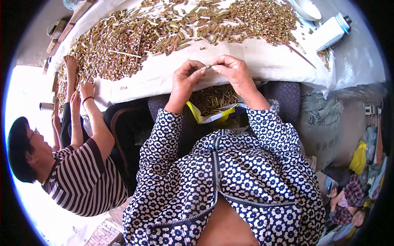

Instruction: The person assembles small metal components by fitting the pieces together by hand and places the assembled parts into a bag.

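Observation:
Over the near edge of the table, my left hand [184,83] and my right hand [235,74] meet, fingertips pinched. Between them is a small, slim brass-coloured metal piece [207,67], held at both ends; its exact kind is too small to make out. Just below my hands, a yellow, white and blue bag [194,113] sits open at my lap. Many thin brass-coloured metal pieces [214,98] lie inside it. Beyond my hands, a broad heap of similar small metal parts [119,49] covers much of the white tabletop cloth [246,55].
A person in a striped shirt [88,180] sits at left, hands at the heap. A thin white stick [125,53] and a brown stick [297,54] lie on the cloth. At far right stand a white bottle [331,33] and white bowl [308,10]. Another person [344,201] sits lower right.

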The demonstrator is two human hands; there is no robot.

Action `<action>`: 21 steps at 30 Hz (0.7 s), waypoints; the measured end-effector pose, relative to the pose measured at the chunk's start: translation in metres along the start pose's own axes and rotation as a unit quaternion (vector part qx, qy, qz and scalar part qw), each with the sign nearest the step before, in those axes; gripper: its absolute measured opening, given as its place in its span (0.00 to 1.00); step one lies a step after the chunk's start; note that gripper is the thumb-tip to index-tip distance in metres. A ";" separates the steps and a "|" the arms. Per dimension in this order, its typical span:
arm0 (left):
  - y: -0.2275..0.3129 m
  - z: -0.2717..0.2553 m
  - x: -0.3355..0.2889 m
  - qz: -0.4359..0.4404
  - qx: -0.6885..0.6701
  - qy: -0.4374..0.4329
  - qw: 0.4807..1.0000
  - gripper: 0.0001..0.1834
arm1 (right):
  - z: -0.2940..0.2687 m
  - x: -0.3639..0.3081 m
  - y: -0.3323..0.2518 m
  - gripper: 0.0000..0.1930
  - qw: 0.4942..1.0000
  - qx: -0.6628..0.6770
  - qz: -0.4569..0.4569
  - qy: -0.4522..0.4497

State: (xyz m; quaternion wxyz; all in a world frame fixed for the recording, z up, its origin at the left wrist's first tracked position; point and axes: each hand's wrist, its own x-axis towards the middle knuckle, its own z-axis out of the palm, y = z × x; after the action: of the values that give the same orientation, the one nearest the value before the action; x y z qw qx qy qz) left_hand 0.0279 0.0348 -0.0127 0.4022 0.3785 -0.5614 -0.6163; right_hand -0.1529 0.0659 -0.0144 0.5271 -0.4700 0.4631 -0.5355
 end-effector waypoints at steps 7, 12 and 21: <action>0.000 0.010 -0.001 0.044 -0.011 0.030 0.999 0.06 | -0.005 0.000 -0.003 0.05 0.999 -0.033 -0.026 0.005; -0.002 0.010 0.001 0.060 -0.020 0.021 0.998 0.05 | -0.008 0.000 -0.005 0.04 0.997 -0.074 -0.031 -0.016; -0.008 0.031 0.015 0.246 0.406 -0.007 0.880 0.03 | -0.009 -0.002 0.003 0.07 0.887 -0.430 -0.165 0.019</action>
State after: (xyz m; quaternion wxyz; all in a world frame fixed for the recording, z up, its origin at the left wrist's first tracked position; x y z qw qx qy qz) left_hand -0.0074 0.0331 -0.0181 0.3483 0.3540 -0.8400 -0.2185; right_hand -0.1617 0.0682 -0.0183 0.1681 -0.7099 0.5740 -0.3719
